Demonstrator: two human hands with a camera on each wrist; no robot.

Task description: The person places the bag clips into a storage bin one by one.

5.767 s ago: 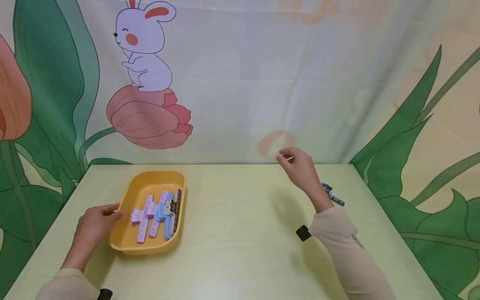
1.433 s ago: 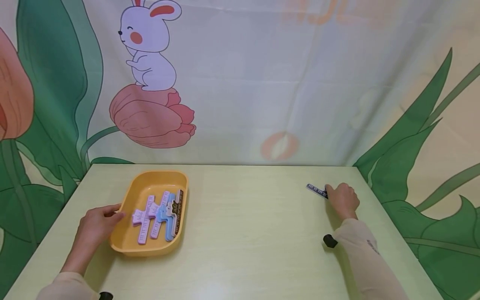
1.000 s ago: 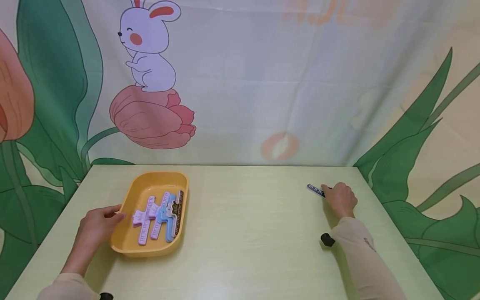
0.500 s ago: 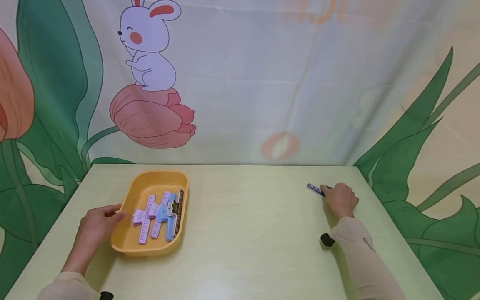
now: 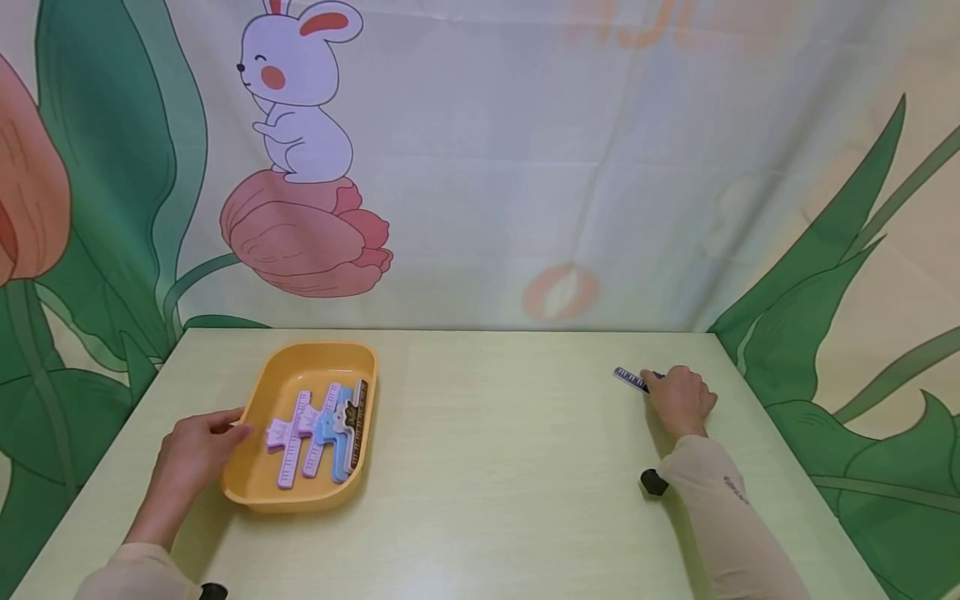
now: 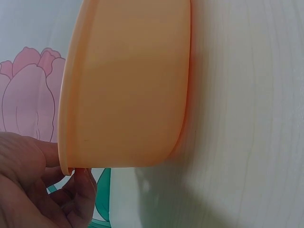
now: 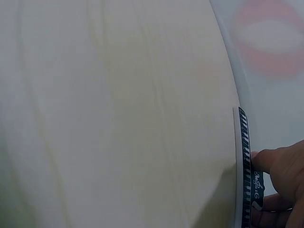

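Note:
My left hand (image 5: 197, 450) pinches the left rim of a yellow plastic tray (image 5: 243, 479). In the left wrist view, thumb and fingers lie on both sides of that rim, and the tray's outer wall (image 6: 128, 95) fills the middle. At the table's right rear, my right hand (image 5: 682, 400) pinches a dark clip (image 5: 630, 379) by its handle. The clip's long bar, printed with piano keys, points left; the hand covers the rest in the head view. Close up, white lettering shows on the dark handle (image 7: 258, 185) between thumb and fingers, and the bar stands along the tabletop.
Inside the tray lie similar clips: two lilac clips (image 5: 292, 442), a blue clip (image 5: 337, 433) and a dark brown clip (image 5: 358, 425) by the right wall. The pale table (image 5: 487, 467) ends at a printed cloth backdrop (image 5: 480, 183) behind.
Since the oldest frame, my right hand has come down from over the table's rear onto the dark clip, whose bar now points left. Lately it shifted slightly left. My left hand stays put.

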